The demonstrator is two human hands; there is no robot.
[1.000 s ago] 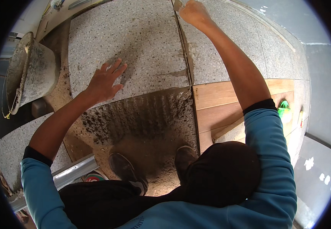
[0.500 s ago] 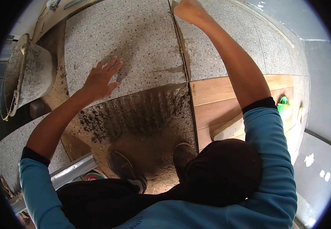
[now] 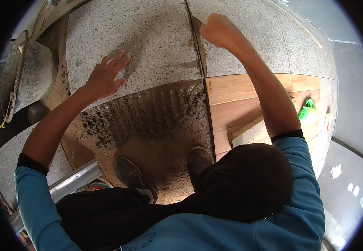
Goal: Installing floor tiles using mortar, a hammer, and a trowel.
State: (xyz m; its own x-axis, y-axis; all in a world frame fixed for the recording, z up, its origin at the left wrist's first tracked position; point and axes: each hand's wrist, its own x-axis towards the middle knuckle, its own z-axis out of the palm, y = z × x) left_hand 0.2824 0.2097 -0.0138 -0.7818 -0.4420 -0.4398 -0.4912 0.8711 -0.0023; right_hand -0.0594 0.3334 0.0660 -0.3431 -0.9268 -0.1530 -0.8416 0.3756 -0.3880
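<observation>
My left hand (image 3: 105, 77) lies with fingers spread on a large grey speckled tile (image 3: 148, 46), close to its near edge. Over the joint (image 3: 193, 33) along that tile's right side, my right hand (image 3: 223, 31) is closed around a small flat scraper (image 3: 196, 24). Its blade reaches the wet grey mortar in the joint; the handle is hidden in my fist. A smear of mortar (image 3: 185, 65) marks the tile's near right corner. Toward me, ridged wet mortar (image 3: 156, 104) coats the floor in front of my shoes.
A mortar-stained bucket (image 3: 33, 75) lies tipped at the left. Wood-look tiles (image 3: 227, 94) are at the right, with a tile piece (image 3: 248, 131) and a green packet (image 3: 307, 112) on them. A metal straightedge (image 3: 76, 180) lies near my left leg. A grey wall (image 3: 353, 79) stands at right.
My right hand has drawn nearer along the joint with the scraper, its elbow lower and further right. My left hand stays spread on the tile. The whole view has shifted slightly.
</observation>
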